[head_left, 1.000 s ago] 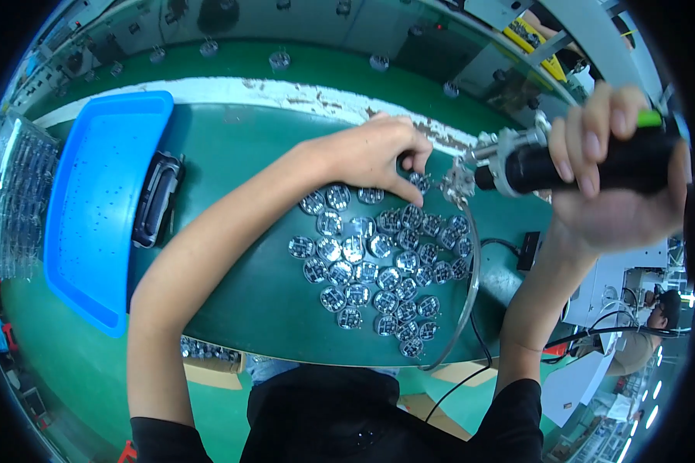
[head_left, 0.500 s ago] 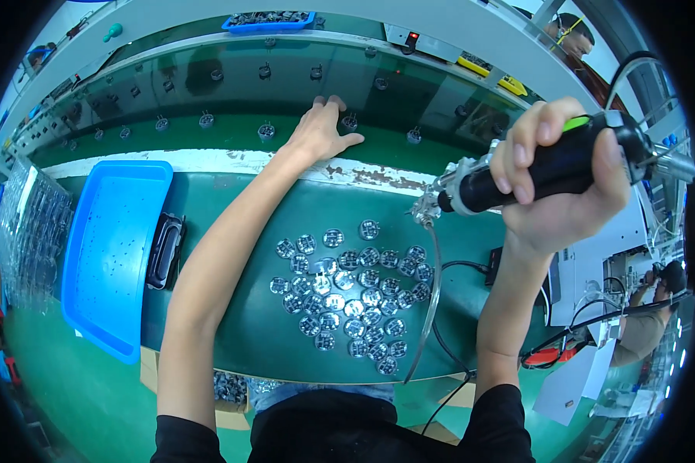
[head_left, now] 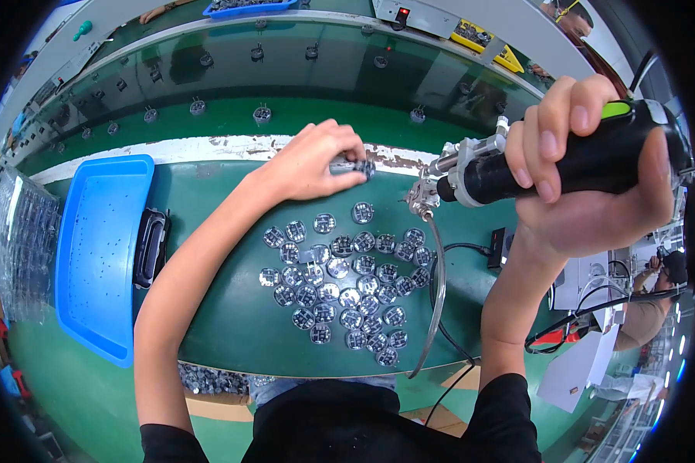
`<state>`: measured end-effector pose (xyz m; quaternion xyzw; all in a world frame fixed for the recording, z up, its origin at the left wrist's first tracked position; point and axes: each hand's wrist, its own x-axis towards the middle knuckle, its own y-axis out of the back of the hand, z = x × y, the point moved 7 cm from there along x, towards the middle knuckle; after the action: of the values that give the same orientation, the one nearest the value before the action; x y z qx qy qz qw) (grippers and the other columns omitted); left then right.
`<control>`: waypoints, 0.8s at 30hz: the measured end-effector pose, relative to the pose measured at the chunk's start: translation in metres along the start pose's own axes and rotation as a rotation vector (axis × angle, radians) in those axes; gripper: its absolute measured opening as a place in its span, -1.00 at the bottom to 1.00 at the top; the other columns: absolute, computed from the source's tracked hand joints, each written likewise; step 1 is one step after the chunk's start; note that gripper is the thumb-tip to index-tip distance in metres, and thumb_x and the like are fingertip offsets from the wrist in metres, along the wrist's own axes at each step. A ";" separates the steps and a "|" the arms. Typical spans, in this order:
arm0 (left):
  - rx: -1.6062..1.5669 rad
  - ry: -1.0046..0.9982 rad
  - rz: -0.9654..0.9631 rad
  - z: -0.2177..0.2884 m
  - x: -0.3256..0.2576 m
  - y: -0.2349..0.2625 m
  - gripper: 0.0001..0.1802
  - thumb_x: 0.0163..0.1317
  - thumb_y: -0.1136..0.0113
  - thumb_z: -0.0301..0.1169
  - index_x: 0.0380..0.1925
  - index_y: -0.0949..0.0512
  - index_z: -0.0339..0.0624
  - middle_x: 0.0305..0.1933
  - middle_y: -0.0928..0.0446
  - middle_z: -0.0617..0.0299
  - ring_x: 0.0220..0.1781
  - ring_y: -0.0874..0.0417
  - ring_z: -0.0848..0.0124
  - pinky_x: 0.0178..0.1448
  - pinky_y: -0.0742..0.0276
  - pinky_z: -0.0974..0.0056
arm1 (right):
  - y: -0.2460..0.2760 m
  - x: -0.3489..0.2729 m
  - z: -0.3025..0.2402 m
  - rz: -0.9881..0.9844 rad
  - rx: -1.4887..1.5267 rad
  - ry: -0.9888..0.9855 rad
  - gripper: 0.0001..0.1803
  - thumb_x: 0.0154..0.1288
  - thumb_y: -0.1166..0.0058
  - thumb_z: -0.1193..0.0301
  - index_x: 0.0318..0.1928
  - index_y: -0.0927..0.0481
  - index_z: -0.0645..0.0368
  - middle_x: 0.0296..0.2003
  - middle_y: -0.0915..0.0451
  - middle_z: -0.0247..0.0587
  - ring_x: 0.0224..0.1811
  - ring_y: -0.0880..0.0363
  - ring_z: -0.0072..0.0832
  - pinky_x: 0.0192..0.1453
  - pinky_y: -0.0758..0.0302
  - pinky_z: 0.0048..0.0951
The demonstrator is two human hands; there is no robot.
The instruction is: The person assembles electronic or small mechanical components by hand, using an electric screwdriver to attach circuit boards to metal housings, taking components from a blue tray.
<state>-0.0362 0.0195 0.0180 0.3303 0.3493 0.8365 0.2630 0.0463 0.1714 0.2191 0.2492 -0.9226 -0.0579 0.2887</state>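
My left hand (head_left: 313, 160) pinches a small round circuit-board part (head_left: 367, 168) between thumb and fingers, above the near white edge of the conveyor. My fingers hide some of it. At the right, my right hand (head_left: 567, 181) is wrapped round a black powered screwdriver (head_left: 610, 163) with a green button. Its metal head (head_left: 423, 197) points left over the table, and a clear hose (head_left: 439, 285) hangs from it. Between my forearms, many round silver parts (head_left: 348, 298) lie in a loose cluster on the green table (head_left: 224, 316).
Spaced round parts (head_left: 262, 114) stand on the green conveyor (head_left: 232, 108) ahead. A blue tray (head_left: 100, 255) lies at the left, with a black holder (head_left: 152, 248) beside it and clear plastic trays (head_left: 23, 239) beyond. A black cable (head_left: 444, 339) crosses the table's right side. Another person (head_left: 575, 23) is at the far right.
My left hand has come back from over the conveyor toward me, now holding a round part that stood on the belt. My right hand and the screwdriver have shifted slightly right.
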 end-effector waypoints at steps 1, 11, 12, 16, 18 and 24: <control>0.025 0.007 -0.021 0.005 -0.006 -0.003 -0.68 0.14 -0.36 -0.25 -0.19 -0.57 -0.17 -0.17 -0.56 0.16 0.00 -0.53 0.18 0.11 -0.40 0.09 | 0.001 0.000 0.000 0.020 0.011 -0.025 -0.44 0.33 0.23 -0.10 -0.25 -0.38 0.23 -0.43 -0.45 -0.14 -0.73 -0.27 -0.61 -0.51 -0.35 -0.51; 0.081 0.071 -0.035 0.015 -0.005 -0.019 -0.59 0.11 -0.43 -0.15 -0.11 -0.60 -0.11 -0.10 -0.55 0.22 0.05 -0.51 0.21 0.17 -0.37 0.12 | 0.001 -0.003 0.006 0.022 0.291 0.148 -0.44 0.30 0.19 -0.11 -0.25 -0.37 0.22 -0.43 -0.45 -0.13 -0.73 -0.26 -0.60 -0.51 -0.33 -0.50; 0.059 0.066 -0.031 0.014 -0.005 -0.021 -0.60 0.11 -0.43 -0.16 -0.13 -0.61 -0.11 -0.09 -0.55 0.22 0.06 -0.51 0.21 0.17 -0.37 0.13 | 0.000 -0.003 0.006 0.014 0.307 0.151 -0.45 0.31 0.18 -0.10 -0.23 -0.37 0.22 -0.42 -0.45 -0.14 -0.71 -0.27 -0.60 -0.49 -0.33 -0.50; -0.029 -0.053 -0.046 0.023 -0.007 -0.024 -0.63 0.09 -0.45 -0.19 -0.16 -0.63 -0.12 -0.07 -0.57 0.22 0.11 -0.50 0.21 0.24 -0.32 0.12 | -0.010 -0.002 0.005 -0.040 0.349 0.156 -0.46 0.33 0.16 -0.10 -0.21 -0.37 0.21 -0.39 -0.43 -0.16 -0.67 -0.31 -0.60 -0.45 -0.34 -0.49; -0.108 -0.027 -0.150 0.025 -0.009 -0.029 -0.62 0.06 -0.48 -0.21 -0.17 -0.63 -0.11 -0.04 -0.57 0.25 0.17 -0.47 0.21 0.31 -0.25 0.09 | -0.013 0.000 0.005 -0.069 0.350 0.146 -0.46 0.33 0.16 -0.09 -0.20 -0.37 0.21 -0.38 -0.43 -0.16 -0.66 -0.31 -0.59 -0.44 -0.34 -0.48; -0.162 -0.037 -0.136 0.027 -0.014 -0.029 -0.64 0.00 -0.51 -0.22 -0.25 -0.65 -0.12 -0.03 -0.55 0.37 0.17 -0.38 0.25 0.32 -0.19 0.08 | -0.018 0.003 0.021 -0.066 0.366 0.093 -0.47 0.34 0.20 -0.07 -0.20 -0.38 0.22 -0.39 -0.43 -0.13 -0.69 -0.29 -0.57 -0.46 -0.33 -0.46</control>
<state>-0.0013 0.0389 0.0057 0.2989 0.2973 0.8359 0.3516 0.0395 0.1534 0.1988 0.3302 -0.8947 0.1129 0.2789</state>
